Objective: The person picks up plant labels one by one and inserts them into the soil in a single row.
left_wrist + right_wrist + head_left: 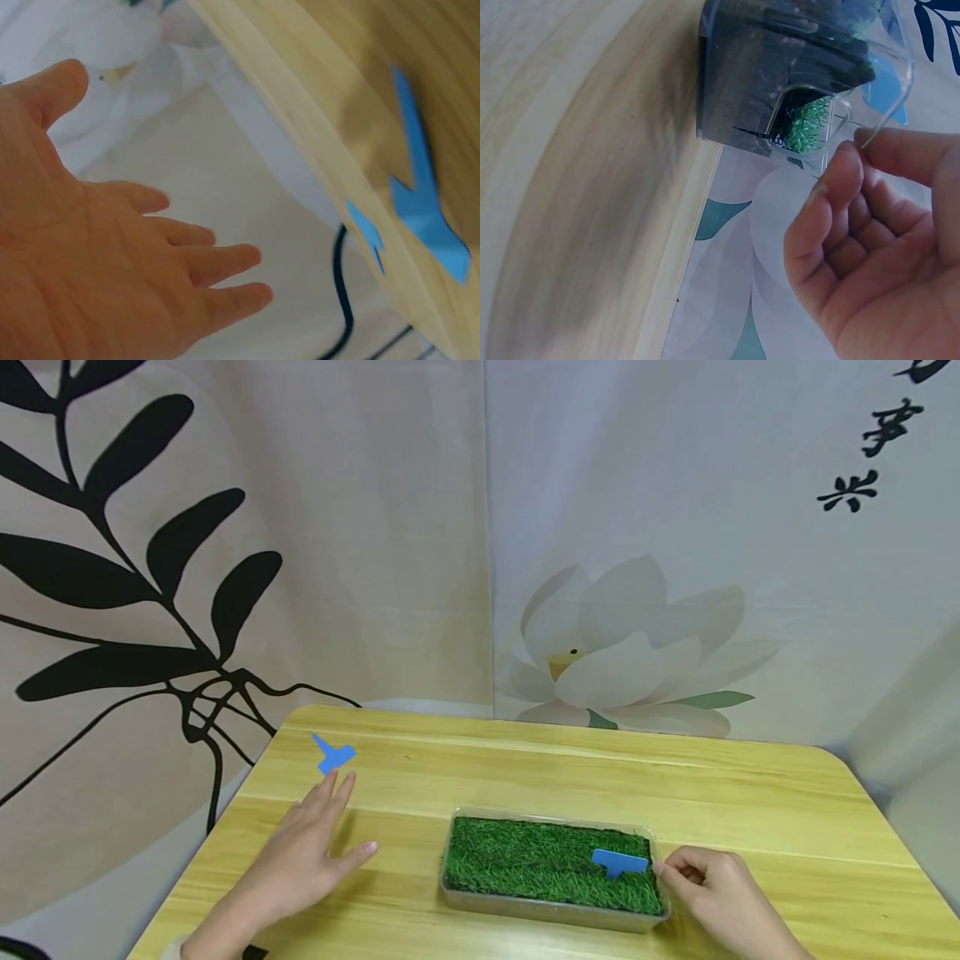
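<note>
Right hand (720, 889): pinches clear container (551, 914) by the rim. Left hand (303, 852): fingers spread, near blue T-shaped tag (335, 757) on surface (787, 827).

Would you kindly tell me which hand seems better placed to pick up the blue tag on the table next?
Probably the left hand: it holds nothing and is right by the tag. The right hand pinches the rim of the box, farther from that tag.
</note>
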Demonstrator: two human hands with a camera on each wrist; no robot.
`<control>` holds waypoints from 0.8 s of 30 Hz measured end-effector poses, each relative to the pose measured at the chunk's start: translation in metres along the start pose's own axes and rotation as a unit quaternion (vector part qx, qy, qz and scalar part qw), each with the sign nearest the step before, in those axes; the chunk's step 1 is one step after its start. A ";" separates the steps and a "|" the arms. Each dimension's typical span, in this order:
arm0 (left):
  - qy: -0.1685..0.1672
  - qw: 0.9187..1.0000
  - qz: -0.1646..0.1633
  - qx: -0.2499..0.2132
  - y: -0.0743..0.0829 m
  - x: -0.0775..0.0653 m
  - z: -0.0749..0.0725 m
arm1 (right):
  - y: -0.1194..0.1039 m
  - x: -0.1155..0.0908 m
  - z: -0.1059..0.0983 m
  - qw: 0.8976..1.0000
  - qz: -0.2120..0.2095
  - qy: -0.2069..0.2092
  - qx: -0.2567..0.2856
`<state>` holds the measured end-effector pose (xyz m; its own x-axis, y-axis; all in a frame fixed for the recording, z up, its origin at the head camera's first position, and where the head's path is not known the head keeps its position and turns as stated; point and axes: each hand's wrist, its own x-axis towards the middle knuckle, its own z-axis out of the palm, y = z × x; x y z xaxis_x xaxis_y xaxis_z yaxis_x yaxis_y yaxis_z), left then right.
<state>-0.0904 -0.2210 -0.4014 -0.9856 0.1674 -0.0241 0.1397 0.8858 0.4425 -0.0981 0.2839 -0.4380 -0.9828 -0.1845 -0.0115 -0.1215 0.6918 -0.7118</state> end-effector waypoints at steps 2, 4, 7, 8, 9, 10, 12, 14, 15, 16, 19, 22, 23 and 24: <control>-0.002 1.000 -0.010 0.013 -0.010 0.000 -0.002 | 0.000 0.000 0.000 1.000 0.004 -0.002 0.002; -0.010 0.999 -0.021 0.028 -0.020 0.000 -0.005 | 0.000 0.000 0.000 1.000 0.005 -0.002 0.003; -0.034 0.998 -0.042 0.039 -0.035 0.002 -0.010 | -0.001 0.001 -0.001 1.000 0.007 0.000 0.000; -0.044 0.997 -0.048 0.042 -0.040 0.003 -0.011 | -0.002 0.001 -0.001 1.000 0.008 0.000 0.000; -0.052 0.996 -0.054 0.045 -0.044 0.004 -0.013 | -0.002 0.001 -0.001 1.000 0.009 0.000 0.000; -0.060 0.995 -0.062 0.044 -0.048 0.005 -0.014 | -0.002 0.000 -0.001 1.000 0.011 -0.002 0.001; -0.070 0.994 -0.073 0.046 -0.057 0.006 -0.015 | -0.002 0.000 -0.001 1.000 0.013 -0.005 0.002; -0.077 0.993 -0.073 0.043 -0.064 0.008 -0.016 | -0.002 0.000 -0.001 1.000 0.021 -0.010 0.005; -0.081 0.993 -0.075 0.037 -0.067 0.008 -0.016 | -0.002 0.000 -0.001 1.000 0.026 -0.011 0.005; -0.084 0.993 -0.075 0.030 -0.070 0.009 -0.016 | -0.002 0.000 -0.001 0.999 0.030 -0.013 0.006; -0.100 0.991 -0.084 0.009 -0.076 0.013 -0.016 | -0.003 0.000 -0.002 0.999 0.038 -0.015 0.007; -0.109 0.989 -0.098 -0.005 -0.081 0.017 -0.015 | -0.004 0.000 -0.002 0.999 0.038 -0.015 0.008; -0.110 0.989 -0.103 -0.006 -0.083 0.018 -0.014 | -0.004 0.000 -0.002 0.999 0.036 -0.015 0.007; -0.109 0.989 -0.104 -0.007 -0.084 0.019 -0.013 | -0.004 0.000 -0.002 0.999 0.035 -0.016 0.007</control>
<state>-0.1222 -0.2982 -0.4272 -0.9489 0.0719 -0.3074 -0.0672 0.9054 0.4193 -0.0978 0.2822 -0.4339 -0.9839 -0.1579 -0.0843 -0.0500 0.6945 -0.7177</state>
